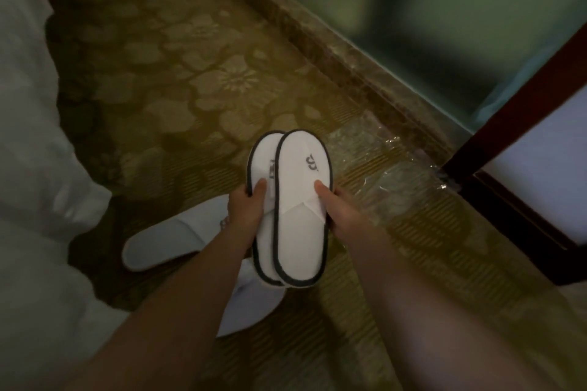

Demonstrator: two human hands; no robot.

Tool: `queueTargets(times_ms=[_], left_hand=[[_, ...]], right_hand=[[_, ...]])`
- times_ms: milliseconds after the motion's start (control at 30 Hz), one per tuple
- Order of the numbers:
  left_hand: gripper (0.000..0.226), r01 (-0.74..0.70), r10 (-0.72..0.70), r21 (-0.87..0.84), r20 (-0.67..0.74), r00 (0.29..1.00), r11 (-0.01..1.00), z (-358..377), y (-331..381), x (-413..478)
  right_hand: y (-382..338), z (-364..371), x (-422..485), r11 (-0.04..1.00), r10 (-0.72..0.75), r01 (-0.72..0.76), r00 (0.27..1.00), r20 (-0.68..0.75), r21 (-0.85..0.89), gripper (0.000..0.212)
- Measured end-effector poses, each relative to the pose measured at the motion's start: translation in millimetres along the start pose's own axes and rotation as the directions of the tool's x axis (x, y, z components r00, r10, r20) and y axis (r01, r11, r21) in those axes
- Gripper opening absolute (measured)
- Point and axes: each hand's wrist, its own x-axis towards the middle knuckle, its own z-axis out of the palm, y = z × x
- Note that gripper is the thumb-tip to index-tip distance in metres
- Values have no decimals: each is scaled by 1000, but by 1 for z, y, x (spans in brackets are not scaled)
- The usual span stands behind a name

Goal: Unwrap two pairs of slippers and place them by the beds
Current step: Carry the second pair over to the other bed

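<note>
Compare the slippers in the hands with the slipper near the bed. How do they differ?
The held pair is off the floor, overlapped, gripped by the left hand and right hand; the floor slipper lies on the carpet, partly hidden. The held pair shows dark edging and lettering; the floor slipper shows neither. Both are white.

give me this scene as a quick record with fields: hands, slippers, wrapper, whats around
held: pair of white slippers, dark trim, unwrapped, one overlapping the other
left hand: grips the left slipper's edge, thumb on top
right hand: grips the right slipper's edge, thumb on top
wrapper: clear plastic wrapper lies on the carpet, right of the hands
floor: another white slipper on the carpet beside the bed
bed: white bedding, at left
</note>
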Motion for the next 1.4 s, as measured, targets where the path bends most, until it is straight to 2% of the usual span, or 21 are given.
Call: queueTargets(times_ms=[133, 200, 300, 400, 467, 733, 833, 1033, 1200, 1400], left_hand=[[33, 75, -75, 87, -14, 997, 993, -13, -21, -28], [37, 104, -101, 107, -29, 994, 989, -22, -18, -47], [43, 160, -157, 91, -35, 987, 983, -37, -9, -83], [42, 233, -229, 84, -55, 972, 969, -59, 11, -121], [43, 269, -262, 114, -70, 962, 956, -75, 33, -140], [30, 306, -290, 134, -126, 949, 942, -133, 167, -198], [38, 278, -259, 159, -133, 957, 947, -159, 219, -210], [38, 216, -194, 179, -133, 972, 960, -213, 314, -217], [44, 194, -167, 113, -212, 963, 974, -256, 355, -229], [44, 218, -191, 45, -335, 923, 975, -298, 375, -260]], right_hand=[[42, -5, -3, 991, 72, -74, 997, -20, -111, 89], [52, -11, -23, 985, 114, -115, 993, -15, -131, 98], [47, -22, -74, 983, 155, -153, 988, 10, -105, 91], [12, -28, -132, 974, 156, -151, 988, 13, -168, 53], [-13, -31, -159, 967, 157, -155, 988, -10, -203, 41], [-134, -19, -267, 947, 120, -137, 990, -77, -290, 37], [-182, -10, -299, 945, 107, -130, 990, -90, -300, 39], [-266, 17, -344, 936, 112, -132, 991, -79, -326, 48], [-307, 48, -374, 942, 44, -60, 998, -54, -331, 48], [-327, 68, -408, 926, 60, -39, 997, 45, -375, 50]])
